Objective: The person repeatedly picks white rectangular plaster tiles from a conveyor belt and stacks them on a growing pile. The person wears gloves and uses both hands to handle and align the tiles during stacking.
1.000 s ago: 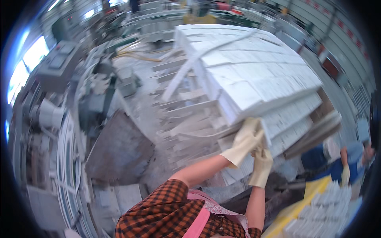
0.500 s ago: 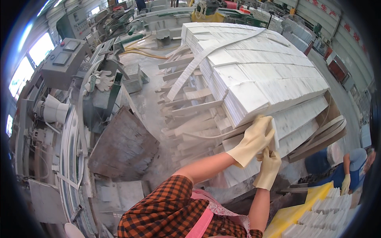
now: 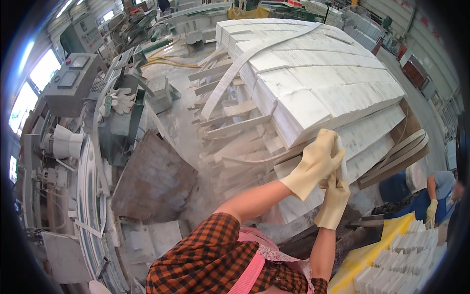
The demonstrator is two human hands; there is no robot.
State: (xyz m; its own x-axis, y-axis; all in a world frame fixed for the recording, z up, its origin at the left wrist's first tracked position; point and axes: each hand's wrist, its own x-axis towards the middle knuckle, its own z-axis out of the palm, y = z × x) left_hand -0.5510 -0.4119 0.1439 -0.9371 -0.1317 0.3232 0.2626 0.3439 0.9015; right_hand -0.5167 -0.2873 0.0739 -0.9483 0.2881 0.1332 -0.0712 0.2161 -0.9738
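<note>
While both gloved hands close on one thin white tile at the near corner of the tile stack (image 3: 313, 83), the step looks like lifting a piece off the pile. The left hand (image 3: 316, 164) wraps the tile (image 3: 341, 159) from above; the right hand (image 3: 334, 202) pinches it below. Freeing it likely calls for a level, steady pull. Tiles look hard, flat, chalky, stacked on a rough wooden pallet (image 3: 230, 127).

Left hand (image 3: 316, 164): in a cream glove, closed over the top edge of a thin white stone tile (image 3: 341, 159).
Right hand (image 3: 334, 201): gloved, gripping the same tile from below.
Tile stack (image 3: 313, 88): large, white, tilted, just beyond the hands.
Left side: grey cutting machine (image 3: 117, 122).
Near right: another person's sleeve (image 3: 443, 183), small tiles (image 3: 411, 245) on yellow sheet (image 3: 364, 257).
</note>
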